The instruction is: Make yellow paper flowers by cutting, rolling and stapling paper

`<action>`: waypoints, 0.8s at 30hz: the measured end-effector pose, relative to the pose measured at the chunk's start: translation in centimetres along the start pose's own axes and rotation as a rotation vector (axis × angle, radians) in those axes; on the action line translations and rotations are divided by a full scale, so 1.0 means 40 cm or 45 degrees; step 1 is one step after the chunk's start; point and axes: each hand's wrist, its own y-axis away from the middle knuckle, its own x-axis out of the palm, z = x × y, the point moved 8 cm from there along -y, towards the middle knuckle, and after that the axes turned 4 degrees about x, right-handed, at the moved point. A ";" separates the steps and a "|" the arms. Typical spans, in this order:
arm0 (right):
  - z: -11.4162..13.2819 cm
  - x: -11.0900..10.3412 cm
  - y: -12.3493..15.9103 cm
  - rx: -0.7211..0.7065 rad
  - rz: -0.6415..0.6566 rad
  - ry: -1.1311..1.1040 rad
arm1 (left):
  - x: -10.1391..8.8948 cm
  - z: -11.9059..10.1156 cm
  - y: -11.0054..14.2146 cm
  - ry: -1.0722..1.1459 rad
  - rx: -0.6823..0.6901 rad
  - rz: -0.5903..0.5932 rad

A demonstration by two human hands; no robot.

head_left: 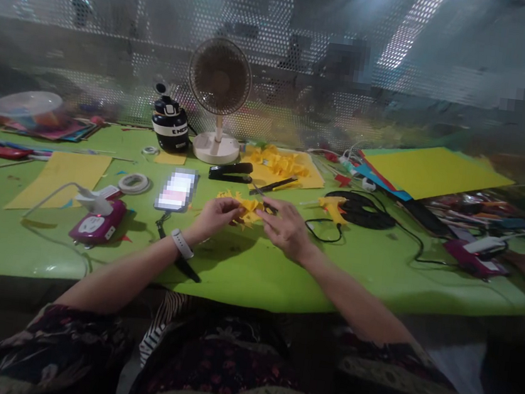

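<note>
My left hand (223,216) pinches a piece of frilled yellow paper (249,211) above the green table. From the other side, my right hand (287,228) is closed, its fingertips at the same paper. A slim, dark, pointed tool (259,190) sticks out of my right hand toward the upper left; its kind is hard to make out. Just beyond the hands lie a black stapler (230,171) and a dark strip-like object (273,185). More crumpled yellow paper pieces (280,160) rest on a yellow sheet behind them.
A phone (176,190), tape roll (134,183) and purple power socket (98,221) are on the left. Behind stand a fan (215,147) and a black bottle (170,129). To the right are a yellow glue gun (334,209), its cable, colored sheets (436,172) and another purple socket (476,259).
</note>
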 end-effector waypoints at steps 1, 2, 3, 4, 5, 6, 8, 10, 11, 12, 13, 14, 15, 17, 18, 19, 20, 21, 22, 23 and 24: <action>-0.006 -0.002 -0.002 0.046 -0.007 -0.028 | -0.005 -0.007 0.000 -0.028 0.050 -0.027; -0.013 -0.006 -0.003 0.092 -0.021 -0.055 | -0.009 -0.014 0.000 -0.059 0.102 -0.051; -0.019 -0.009 -0.005 0.136 -0.038 -0.079 | -0.013 -0.020 0.001 -0.095 0.149 -0.069; -0.025 -0.011 -0.006 0.178 -0.049 -0.101 | -0.015 -0.023 0.001 -0.136 0.192 -0.080; -0.031 -0.011 -0.006 0.215 -0.054 -0.120 | -0.016 -0.025 0.001 -0.182 0.230 -0.084; -0.037 -0.008 -0.007 0.249 -0.048 -0.135 | -0.015 -0.027 0.001 -0.229 0.264 -0.082; -0.047 0.007 -0.005 0.305 -0.014 -0.164 | -0.012 -0.027 0.002 -0.313 0.319 -0.070; -0.052 0.025 -0.002 0.330 0.031 -0.202 | -0.010 -0.026 0.002 -0.372 0.349 -0.061; -0.053 0.033 0.000 0.329 0.047 -0.222 | -0.010 -0.026 0.002 -0.392 0.356 -0.060; -0.052 0.039 0.001 0.322 0.060 -0.239 | -0.009 -0.027 0.002 -0.404 0.361 -0.059; -0.051 0.042 0.001 0.312 0.066 -0.251 | -0.009 -0.029 0.002 -0.411 0.362 -0.056; -0.049 0.044 0.001 0.302 0.069 -0.261 | -0.008 -0.030 0.002 -0.415 0.358 -0.051; -0.046 0.043 0.001 0.292 0.066 -0.273 | -0.007 -0.032 0.002 -0.422 0.349 -0.041; -0.042 0.043 0.001 0.290 0.065 -0.309 | -0.005 -0.035 0.002 -0.457 0.326 -0.022; -0.042 0.044 0.002 0.305 0.066 -0.336 | -0.005 -0.037 0.002 -0.487 0.317 -0.020; -0.043 0.046 0.002 0.331 0.071 -0.369 | -0.006 -0.039 0.001 -0.515 0.311 -0.025; -0.046 0.049 0.003 0.365 0.082 -0.409 | -0.007 -0.040 0.001 -0.537 0.303 -0.031; -0.050 0.053 0.003 0.406 0.098 -0.457 | -0.009 -0.040 0.000 -0.551 0.294 -0.045; -0.057 0.057 0.003 0.453 0.118 -0.511 | -0.012 -0.039 0.000 -0.555 0.283 -0.058; -0.067 0.061 0.002 0.503 0.142 -0.569 | -0.014 -0.038 -0.001 -0.548 0.270 -0.068; -0.080 0.064 -0.001 0.561 0.168 -0.621 | -0.015 -0.036 -0.002 -0.532 0.261 -0.074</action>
